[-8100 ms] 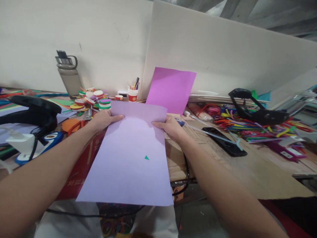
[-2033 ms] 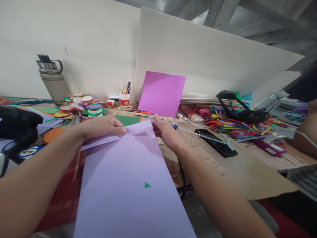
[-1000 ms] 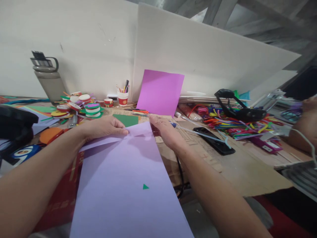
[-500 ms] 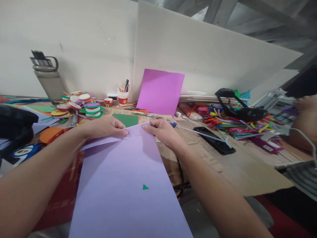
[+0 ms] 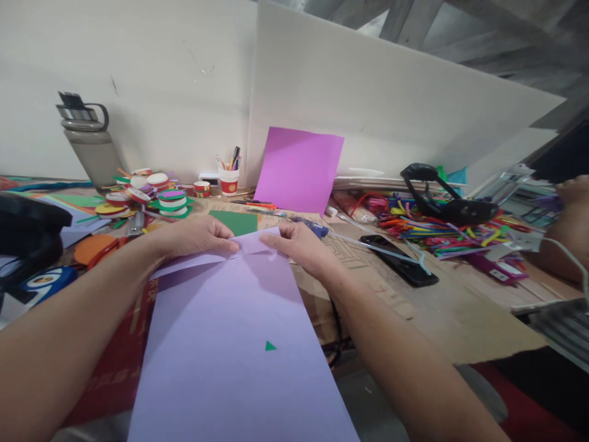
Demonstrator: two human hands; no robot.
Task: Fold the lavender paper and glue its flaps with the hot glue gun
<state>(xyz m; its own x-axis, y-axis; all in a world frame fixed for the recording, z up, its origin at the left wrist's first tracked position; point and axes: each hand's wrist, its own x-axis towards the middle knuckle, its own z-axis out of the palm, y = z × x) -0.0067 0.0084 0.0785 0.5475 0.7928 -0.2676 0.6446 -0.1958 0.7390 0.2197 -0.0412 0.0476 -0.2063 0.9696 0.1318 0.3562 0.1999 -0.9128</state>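
A large sheet of lavender paper [image 5: 221, 344] reaches from the bottom of the view up to my hands, with a small green paper triangle [image 5: 270, 346] on it. Across its far end runs a narrow lavender paper strip [image 5: 256, 240]; I cannot tell whether it is a fold of the sheet or a separate piece. My left hand [image 5: 207, 236] is closed, thumb and fingers pinching the strip from the left. Just to the right, my right hand [image 5: 294, 242] pinches its other end, thumb on top. The undersides of the fingers are hidden.
Beyond my hands lie green paper [image 5: 234, 222] and a blue glue gun [image 5: 315, 227]. A black phone [image 5: 399, 261] lies right, near many pipe cleaners [image 5: 414, 224]. A purple sheet [image 5: 299, 169] leans at the back. Bottle [image 5: 94, 147] stands left. Another person's arm [image 5: 568, 239] shows at far right.
My right thumb has shifted slightly left and down, and more of the strip now shows bent over between my hands. My left hand has hardly moved.
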